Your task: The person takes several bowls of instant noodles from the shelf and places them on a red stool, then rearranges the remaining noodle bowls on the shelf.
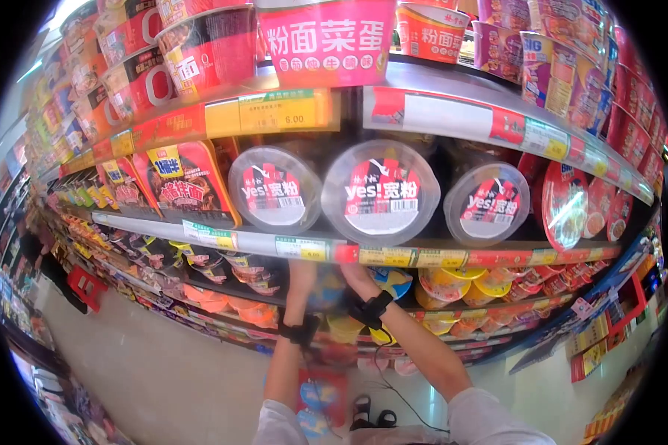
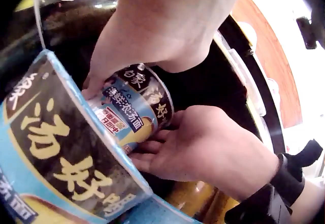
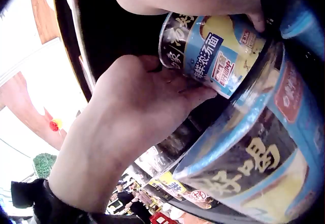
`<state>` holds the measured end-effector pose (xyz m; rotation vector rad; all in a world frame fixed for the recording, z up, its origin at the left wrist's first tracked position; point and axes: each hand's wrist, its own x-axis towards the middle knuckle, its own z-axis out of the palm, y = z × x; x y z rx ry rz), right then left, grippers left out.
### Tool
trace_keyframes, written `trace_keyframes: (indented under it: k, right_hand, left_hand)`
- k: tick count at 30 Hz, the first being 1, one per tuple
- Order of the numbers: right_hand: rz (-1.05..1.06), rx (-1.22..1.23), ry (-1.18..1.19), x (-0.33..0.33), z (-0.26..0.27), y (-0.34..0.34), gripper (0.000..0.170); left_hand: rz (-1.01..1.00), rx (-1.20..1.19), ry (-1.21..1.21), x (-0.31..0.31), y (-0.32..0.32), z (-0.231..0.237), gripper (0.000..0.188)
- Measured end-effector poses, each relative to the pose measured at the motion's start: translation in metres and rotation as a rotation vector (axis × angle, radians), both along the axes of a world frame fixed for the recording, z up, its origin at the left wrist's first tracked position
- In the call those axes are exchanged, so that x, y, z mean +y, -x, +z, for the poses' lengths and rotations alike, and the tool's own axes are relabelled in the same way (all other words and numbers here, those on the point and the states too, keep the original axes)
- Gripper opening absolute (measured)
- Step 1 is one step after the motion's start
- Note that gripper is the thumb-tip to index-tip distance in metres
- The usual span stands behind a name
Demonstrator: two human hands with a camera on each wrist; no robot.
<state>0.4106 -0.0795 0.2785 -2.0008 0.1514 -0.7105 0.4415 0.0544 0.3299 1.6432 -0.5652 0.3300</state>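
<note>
Fingers round cup — gap beside, shelf-edge above

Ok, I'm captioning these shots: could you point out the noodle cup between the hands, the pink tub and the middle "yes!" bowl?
Noodle cup (image 2: 129,107), left wrist view: its printed side.
Pink tub (image 1: 328,43), head view: its lettered front.
Middle "yes!" bowl (image 1: 380,191), head view: its front label.

Setting: I look in remotely on a shop
Shelves: tiers of noodle tubs
Price tags: lining the fronts
</note>
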Motion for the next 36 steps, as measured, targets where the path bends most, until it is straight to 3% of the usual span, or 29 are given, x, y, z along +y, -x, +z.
trace_keyframes:
  k: [2, 4, 6, 8, 10, 11, 12, 16, 19, 26, 29, 32, 36]
  right_hand:
    - [-0.050, -0.062, -0.074, 0.006, 0.002, -0.001, 0.027]
    - [-0.057, -0.149, -0.130, 0.012, 0.020, 0.013, 0.027]
    - [-0.131, -0.145, -0.085, 0.018, 0.042, 0.024, 0.024]
    - [-0.196, -0.178, -0.025, 0.022, 0.049, 0.031, 0.024]
    - [-0.213, -0.147, -0.025, 0.023, 0.051, 0.039, 0.023]
    - [-0.245, -0.106, 0.001, 0.024, 0.051, 0.045, 0.024]
    - [-0.274, -0.069, 0.031, 0.026, 0.053, 0.051, 0.024]
    - [-0.242, -0.118, -0.325, 0.044, 0.096, 0.093, 0.046]
    - [-0.186, -0.136, -0.394, 0.050, 0.101, 0.115, 0.054]
    - [-0.133, -0.330, -0.459, 0.087, 0.129, 0.201, 0.053]
    - [-0.242, -0.186, -0.367, 0.098, 0.106, 0.222, 0.053]
    - [-0.239, -0.309, -0.442, 0.122, 0.094, 0.254, 0.053]
    - [-0.246, -0.175, -0.459, 0.154, 0.086, 0.304, 0.052]
  left_hand:
    - [-0.027, 0.040, 0.095, -0.001, 0.014, 0.012, 0.033]
    - [-0.019, 0.278, -0.026, 0.006, 0.025, 0.024, 0.039]
    - [0.039, 0.222, -0.078, 0.006, 0.037, 0.036, 0.046]
    - [0.130, 0.111, 0.017, 0.001, 0.047, 0.039, 0.042]
    - [0.086, 0.144, -0.083, 0.007, 0.054, 0.044, 0.042]
    - [0.010, 0.278, -0.077, 0.012, 0.059, 0.047, 0.041]
    - [0.021, 0.237, -0.074, 0.012, 0.062, 0.044, 0.042]
    - [-0.013, 0.159, 0.006, 0.016, 0.084, 0.053, 0.048]
    - [-0.045, 0.273, 0.055, 0.020, 0.104, 0.054, 0.051]
    - [-0.117, 0.178, 0.190, 0.041, 0.172, 0.049, 0.051]
    - [-0.218, 0.167, 0.189, 0.059, 0.196, 0.035, 0.051]
    - [-0.136, 0.238, 0.233, 0.077, 0.236, 0.026, 0.048]
    - [-0.212, 0.371, 0.331, 0.110, 0.283, 0.014, 0.051]
